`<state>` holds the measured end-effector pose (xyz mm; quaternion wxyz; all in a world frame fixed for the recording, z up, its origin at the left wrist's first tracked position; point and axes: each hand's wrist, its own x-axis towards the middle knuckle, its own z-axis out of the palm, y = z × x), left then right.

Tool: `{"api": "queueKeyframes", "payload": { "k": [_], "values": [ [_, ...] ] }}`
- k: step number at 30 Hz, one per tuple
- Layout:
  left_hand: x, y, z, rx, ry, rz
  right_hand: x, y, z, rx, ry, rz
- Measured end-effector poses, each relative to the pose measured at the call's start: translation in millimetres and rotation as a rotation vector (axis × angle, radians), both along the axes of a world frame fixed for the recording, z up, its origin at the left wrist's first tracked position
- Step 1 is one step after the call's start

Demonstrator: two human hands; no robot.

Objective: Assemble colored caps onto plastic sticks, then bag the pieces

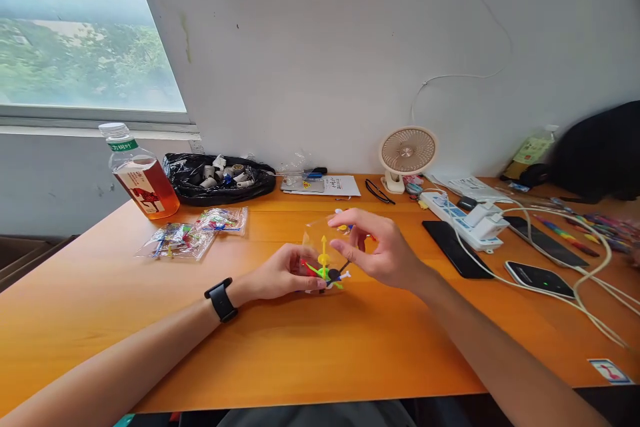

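My left hand [280, 273], with a black band on its wrist, is closed on a clear plastic bag [311, 235] low over the table. Small coloured plastic parts [334, 273] in yellow, green, red, white and black show at its fingertips. One yellow arrow-shaped piece [324, 248] stands upright among them. Just right of the bag is my right hand [380, 247], its thumb and index finger curved and apart, with no thing visible between them. Its other fingers are partly hidden. Two more clear bags of coloured parts [177, 238] [223, 220] lie to the left.
A bottle of reddish drink [145, 180] stands at the left beside a black plastic bag [190, 190] of grey pieces. Toward the wall is a small fan [407, 152]. On the right lie a power strip [460, 223], white cables, and phones [540, 279].
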<state>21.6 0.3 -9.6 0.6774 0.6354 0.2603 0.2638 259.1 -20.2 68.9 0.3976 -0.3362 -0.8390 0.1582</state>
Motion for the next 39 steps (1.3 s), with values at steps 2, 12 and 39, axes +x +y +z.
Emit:
{"api": "queueKeyframes", "payload": {
  "k": [2,12,39],
  "values": [
    [0,-2,0.3,0.017,0.004,0.01,0,-2,-6.3,-0.118,0.027,0.031],
    [2,-8,1.7,0.079,0.049,-0.01,-5,-13,-13.7,-0.158,-0.113,-0.024],
    [-3,-8,-3.0,0.18,0.12,0.035,1,-4,-18.5,-0.391,-0.039,0.121]
  ]
}}
